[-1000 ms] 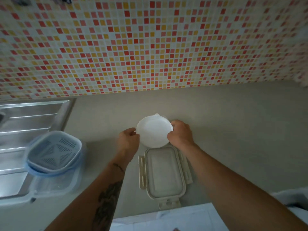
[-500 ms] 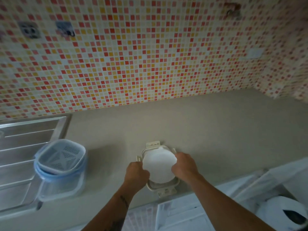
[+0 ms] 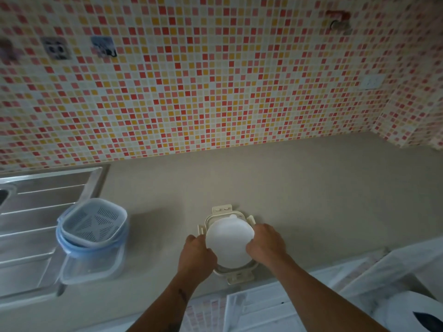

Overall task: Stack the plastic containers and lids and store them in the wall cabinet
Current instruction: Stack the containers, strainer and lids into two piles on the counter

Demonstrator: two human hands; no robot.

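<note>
A round white lid (image 3: 229, 243) lies over a cream rectangular clip lid (image 3: 221, 210) on the beige counter (image 3: 299, 192). My left hand (image 3: 196, 256) grips the round lid's left edge and my right hand (image 3: 266, 243) grips its right edge. Most of the clip lid is hidden under the round one; only its rim and clips show. At the left stands a stack of containers: a pale blue strainer basket (image 3: 96, 221) nested in a blue tub (image 3: 62, 238), on top of a clear rectangular container (image 3: 93, 269).
A steel sink drainboard (image 3: 36, 212) sits at the far left. The mosaic tile wall (image 3: 191, 80) carries sockets and a tap fitting (image 3: 339, 21). White lower cabinet fronts (image 3: 275, 307) and a white appliance (image 3: 412, 315) lie below the counter edge.
The round lid went from beyond the clip lid to lying on top of it, both hands staying on its edges. The view has tilted up, showing more wall.
</note>
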